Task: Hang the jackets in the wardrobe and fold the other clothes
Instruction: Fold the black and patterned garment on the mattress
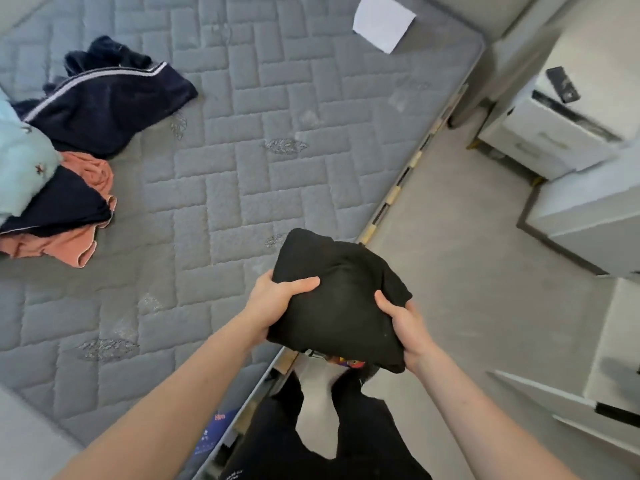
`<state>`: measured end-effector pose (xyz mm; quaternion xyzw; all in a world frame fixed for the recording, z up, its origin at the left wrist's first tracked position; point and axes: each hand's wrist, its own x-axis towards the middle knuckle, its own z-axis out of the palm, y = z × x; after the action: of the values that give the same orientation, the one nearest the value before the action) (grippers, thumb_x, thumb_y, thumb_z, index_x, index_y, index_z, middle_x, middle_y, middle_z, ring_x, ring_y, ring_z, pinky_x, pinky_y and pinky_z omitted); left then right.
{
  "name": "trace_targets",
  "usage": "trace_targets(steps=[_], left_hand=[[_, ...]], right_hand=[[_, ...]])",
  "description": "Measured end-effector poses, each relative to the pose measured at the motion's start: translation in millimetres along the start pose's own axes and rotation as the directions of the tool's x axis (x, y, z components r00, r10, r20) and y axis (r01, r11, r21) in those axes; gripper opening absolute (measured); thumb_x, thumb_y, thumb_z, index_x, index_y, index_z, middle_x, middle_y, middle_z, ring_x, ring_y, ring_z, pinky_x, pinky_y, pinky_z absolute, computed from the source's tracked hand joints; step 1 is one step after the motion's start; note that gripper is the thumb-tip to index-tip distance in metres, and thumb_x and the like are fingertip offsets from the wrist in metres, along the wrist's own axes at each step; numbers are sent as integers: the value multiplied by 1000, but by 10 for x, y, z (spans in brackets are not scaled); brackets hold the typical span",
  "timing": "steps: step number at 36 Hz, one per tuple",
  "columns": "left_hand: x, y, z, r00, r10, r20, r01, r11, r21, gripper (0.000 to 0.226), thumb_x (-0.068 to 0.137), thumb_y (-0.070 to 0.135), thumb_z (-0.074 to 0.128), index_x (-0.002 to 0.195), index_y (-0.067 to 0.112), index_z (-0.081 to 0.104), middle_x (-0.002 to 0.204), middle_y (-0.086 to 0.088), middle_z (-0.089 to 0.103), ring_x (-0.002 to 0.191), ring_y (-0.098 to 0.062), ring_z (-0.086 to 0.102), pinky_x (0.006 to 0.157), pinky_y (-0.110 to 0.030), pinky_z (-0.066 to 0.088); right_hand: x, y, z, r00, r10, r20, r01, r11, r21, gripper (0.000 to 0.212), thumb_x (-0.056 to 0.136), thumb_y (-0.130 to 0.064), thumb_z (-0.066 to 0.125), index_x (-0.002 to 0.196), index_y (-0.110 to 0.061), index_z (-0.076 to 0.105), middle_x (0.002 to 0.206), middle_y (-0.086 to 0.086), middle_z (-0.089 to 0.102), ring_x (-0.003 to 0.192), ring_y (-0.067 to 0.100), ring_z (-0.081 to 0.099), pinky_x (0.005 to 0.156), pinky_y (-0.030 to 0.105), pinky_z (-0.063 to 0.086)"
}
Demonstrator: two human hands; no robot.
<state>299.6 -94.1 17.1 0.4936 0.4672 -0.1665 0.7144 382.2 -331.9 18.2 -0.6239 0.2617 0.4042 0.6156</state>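
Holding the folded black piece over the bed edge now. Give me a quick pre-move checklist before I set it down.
1. Left hand grip on the folded black garment: ok.
2. Right hand grip on its other side: ok.
3. Fold holding its shape: ok, compact bundle.
4. Bare mattress nearby for set-down: ok.
5. Unfolded pile at the far left, apart from the drop spot: ok.
6. Wardrobe open for jackets: cannot tell.

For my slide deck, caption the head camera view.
Both hands, left and right, grip a folded black garment above the mattress edge.
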Motion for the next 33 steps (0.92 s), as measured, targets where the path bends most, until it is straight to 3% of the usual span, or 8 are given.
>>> trace_targets(steps=[3, 9, 15, 17, 21, 26, 30, 33], left_hand=[[-173, 293, 508, 996, 89, 0, -89, 996, 30, 75, 46, 42, 99, 113, 27, 69, 99, 9, 79, 87, -15, 77, 73, -34, 61], [-600, 781, 1620, 971, 212, 115, -224, 968, 112, 54, 63, 35, 95, 111, 29, 71, 102, 9, 79, 88, -12, 76, 66, -25, 59], [-1019, 1056, 2777, 930, 323, 177, -356, 912, 204, 86, 45, 63, 93, 119, 30, 64, 106, 12, 77, 94, -12, 75, 88, -40, 60], [-1118, 1180, 3106, 917, 320, 236, -378, 886, 268, 94, 42, 70, 92, 120, 29, 61, 108, 11, 76, 93, -12, 75, 88, -39, 60], [-1170, 1594, 3695, 888, 295, 352, -424, 821, 382, 115, 30, 80, 89, 122, 26, 48, 114, 7, 69, 87, -8, 75, 66, -23, 57], [-1119, 2260, 4575, 810, 304, 502, -547, 700, 459, 143, 31, 84, 87, 149, 29, 29, 129, 7, 59, 111, -14, 64, 93, -33, 53], [-1047, 2660, 5226, 754, 215, 621, -587, 645, 489, 125, 39, 74, 93, 142, 22, 44, 126, 2, 67, 109, -18, 69, 96, -38, 56], [-1008, 2882, 5718, 674, 170, 719, -645, 609, 461, 97, 43, 66, 96, 126, 25, 67, 118, 1, 75, 105, -19, 73, 98, -40, 54]], right_hand=[[-204, -349, -323, 996, -78, -33, 81, 994, 71, 24, 92, -22, 75, 116, -22, 70, 111, 1, 77, 98, 21, 76, 71, 33, 62], [-621, -984, -1181, 969, -237, -75, 246, 957, 154, 32, 93, -25, 73, 124, -21, 68, 119, 2, 75, 106, 23, 73, 94, 44, 58], [-1092, -1520, -2194, 969, -229, 94, 209, 960, 188, 62, 80, -46, 85, 134, -28, 61, 129, 5, 70, 117, 29, 69, 95, 42, 58], [-1208, -1662, -2502, 961, -273, 33, 264, 950, 167, 76, 72, -45, 91, 138, -26, 57, 129, 3, 71, 116, 27, 69, 99, 44, 55], [-1405, -1947, -3021, 909, -392, -144, 413, 894, 172, 76, 66, -35, 96, 132, -24, 59, 120, -2, 75, 108, 20, 73, 83, 33, 61], [-1495, -2348, -3504, 834, -480, -273, 533, 830, 168, 72, 64, -23, 95, 127, -13, 61, 114, 3, 77, 104, 25, 74, 89, 43, 60], [-1512, -2695, -3880, 805, -485, -343, 569, 794, 213, 60, 73, -16, 91, 125, -15, 62, 111, 4, 77, 102, 26, 75, 87, 43, 61], [-1524, -2985, -4174, 776, -497, -387, 601, 768, 219, 68, 69, -20, 93, 128, -13, 60, 115, 8, 76, 104, 30, 74, 91, 47, 60]])
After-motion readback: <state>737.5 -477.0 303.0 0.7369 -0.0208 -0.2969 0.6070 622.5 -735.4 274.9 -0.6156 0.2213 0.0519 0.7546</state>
